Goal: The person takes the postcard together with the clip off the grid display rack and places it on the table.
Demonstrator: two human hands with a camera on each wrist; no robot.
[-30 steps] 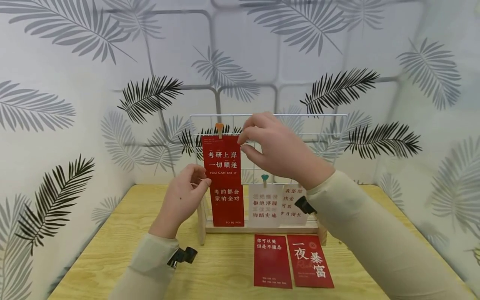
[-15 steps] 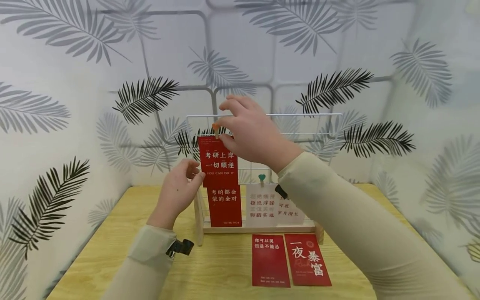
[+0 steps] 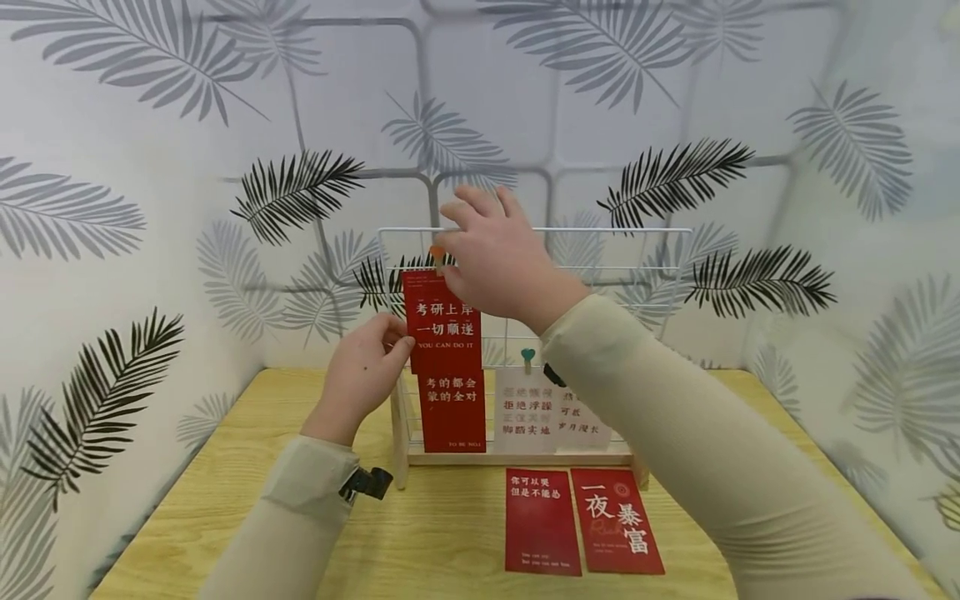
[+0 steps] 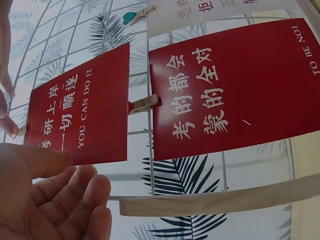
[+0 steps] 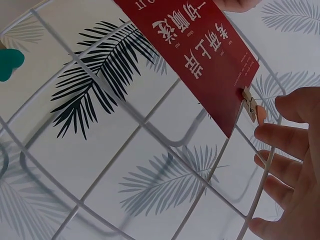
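Observation:
At the left edge of the upper red card [image 3: 444,329], my left hand [image 3: 367,371] pinches it; in the left wrist view the thumb [image 4: 42,159] lies over the card's front. This card hangs from the white wire grid rack [image 3: 615,229] by a wooden clothespin [image 5: 250,105] with an orange heart. My right hand [image 3: 498,258] is beside that clothespin, thumb and index fingertips right at the heart, other fingers spread over the grid's top wire. Below hangs a second red card [image 4: 235,90] on another wooden clothespin [image 4: 144,103].
Two pale cards [image 3: 525,421] hang lower right on the rack, one under a teal heart clothespin [image 3: 528,357]. Two more red cards, one on the left [image 3: 542,525] and one on the right [image 3: 618,525], lie on the wooden table [image 3: 435,533] before the rack's wooden base [image 3: 517,459].
My right hand has moved left and slightly up, from the upper card's right corner to the orange heart clothespin. The left hand has stayed at the card's left edge.

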